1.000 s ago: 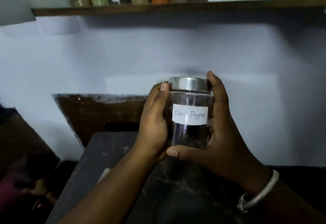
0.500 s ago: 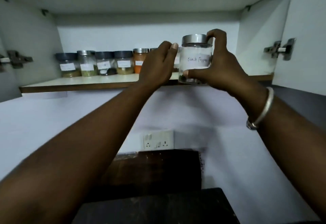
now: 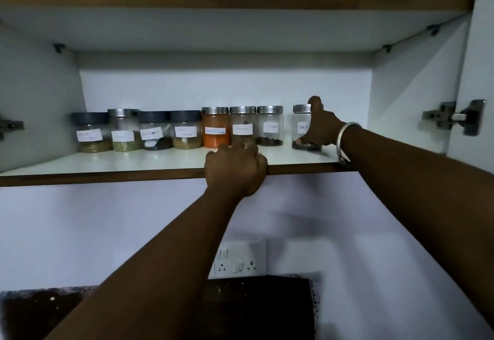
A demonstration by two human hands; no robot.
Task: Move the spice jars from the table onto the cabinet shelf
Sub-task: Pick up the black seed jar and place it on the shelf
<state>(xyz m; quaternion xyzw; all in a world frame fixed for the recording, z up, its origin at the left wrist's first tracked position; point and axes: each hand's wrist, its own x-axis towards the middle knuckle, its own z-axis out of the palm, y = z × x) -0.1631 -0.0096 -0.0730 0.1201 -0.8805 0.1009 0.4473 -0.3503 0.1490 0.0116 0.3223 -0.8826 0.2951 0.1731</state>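
Observation:
The black pepper jar (image 3: 301, 125), clear glass with a steel lid and a white label, stands on the white cabinet shelf (image 3: 107, 164) at the right end of the row. My right hand (image 3: 322, 125) is wrapped around its right side, fingers on the lid and thumb at the base. My left hand (image 3: 236, 171) rests curled on the shelf's front edge, holding nothing. Several labelled spice jars (image 3: 215, 127) stand in a row to the left, with a small gap before the black pepper jar.
An open cabinet door with a metal hinge (image 3: 454, 117) is at the right. Another shelf (image 3: 240, 4) runs above. Below are a white wall socket panel (image 3: 239, 259) and a dark board (image 3: 256, 307).
The black pepper jar went from the air in both hands up onto the shelf. My left hand let go and dropped to the shelf edge. The view tilted upward.

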